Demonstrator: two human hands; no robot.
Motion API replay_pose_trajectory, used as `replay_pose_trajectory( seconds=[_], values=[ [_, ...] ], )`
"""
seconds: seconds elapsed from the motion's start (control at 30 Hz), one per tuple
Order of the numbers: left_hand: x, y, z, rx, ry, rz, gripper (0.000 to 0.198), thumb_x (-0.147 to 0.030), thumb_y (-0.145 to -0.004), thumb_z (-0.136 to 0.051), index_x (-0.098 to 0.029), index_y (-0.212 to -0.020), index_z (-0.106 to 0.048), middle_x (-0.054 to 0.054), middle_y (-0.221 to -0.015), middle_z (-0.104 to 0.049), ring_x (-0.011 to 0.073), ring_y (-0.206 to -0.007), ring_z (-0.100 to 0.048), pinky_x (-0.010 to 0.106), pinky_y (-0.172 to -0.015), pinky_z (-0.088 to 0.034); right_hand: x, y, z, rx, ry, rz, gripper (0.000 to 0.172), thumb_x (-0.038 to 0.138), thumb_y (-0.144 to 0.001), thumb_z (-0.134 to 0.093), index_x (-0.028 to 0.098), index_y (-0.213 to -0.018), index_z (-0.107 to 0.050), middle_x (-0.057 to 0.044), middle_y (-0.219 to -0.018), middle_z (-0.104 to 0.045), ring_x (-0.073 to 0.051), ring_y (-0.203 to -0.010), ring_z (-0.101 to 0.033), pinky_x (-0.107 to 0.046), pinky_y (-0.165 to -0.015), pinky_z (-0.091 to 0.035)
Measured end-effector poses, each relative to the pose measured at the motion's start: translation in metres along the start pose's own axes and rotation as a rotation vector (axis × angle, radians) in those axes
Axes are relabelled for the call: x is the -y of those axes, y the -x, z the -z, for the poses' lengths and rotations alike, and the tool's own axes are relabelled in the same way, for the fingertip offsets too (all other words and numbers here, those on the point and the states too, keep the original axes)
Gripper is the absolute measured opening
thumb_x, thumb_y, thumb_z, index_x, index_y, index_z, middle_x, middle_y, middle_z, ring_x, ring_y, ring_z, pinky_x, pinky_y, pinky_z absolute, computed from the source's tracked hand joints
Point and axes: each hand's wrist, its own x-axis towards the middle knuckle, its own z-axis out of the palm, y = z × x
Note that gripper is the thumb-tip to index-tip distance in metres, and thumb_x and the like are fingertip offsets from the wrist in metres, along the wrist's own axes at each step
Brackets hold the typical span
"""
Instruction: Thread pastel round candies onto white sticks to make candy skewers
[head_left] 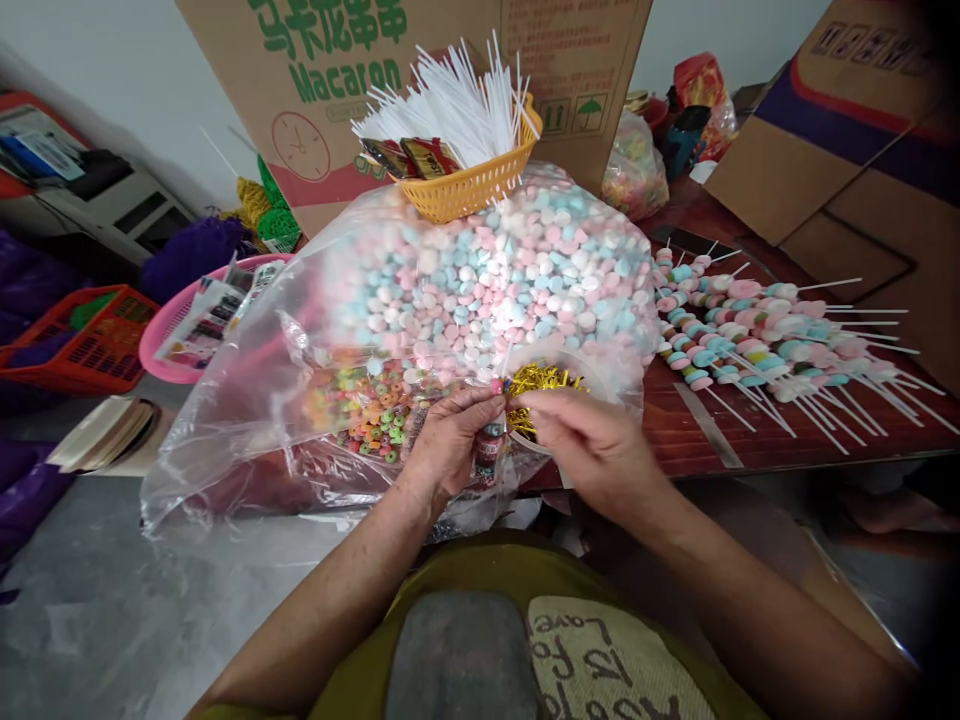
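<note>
My left hand point(450, 435) is pinched on a white stick point(504, 362) with a small pink sweet at its lower end; a small red wrapped packet shows below the fingers. My right hand point(592, 440) is closed beside it, fingertips at the gold foil twist ties point(536, 380) that lie in a white bowl point(592, 372). What the right fingers hold is hidden. Behind both hands stands a big clear plastic bag of pink, blue and white sweets point(510, 270), with coloured ring sweets point(367, 405) in the bag at its left.
Several finished sweet skewers point(765, 335) lie on the red-brown table point(697, 440) at the right. A yellow basket point(472, 185) of white sticks sits on the bag. Cardboard boxes point(330, 90) stand behind, another box point(855, 150) at right. A pink basin point(169, 335) and a red basket point(82, 345) are at left.
</note>
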Motion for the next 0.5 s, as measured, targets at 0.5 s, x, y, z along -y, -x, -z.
replay_pose_trajectory(
  seconds=[0.5],
  values=[
    [0.008,0.010,0.010,0.080,0.004,-0.017,0.030,-0.035,-0.058,-0.083,-0.014,-0.056,-0.061,-0.003,-0.050,-0.054,0.0057,-0.041,-0.044,0.019,-0.040,-0.033,-0.009,0.012,-0.030,-0.113,0.082,-0.181,0.062,0.023,-0.089,-0.048,0.017,-0.145,-0.021,0.004,-0.060,-0.052,-0.014,-0.053,-0.049,-0.027,-0.055,-0.042]
  ],
)
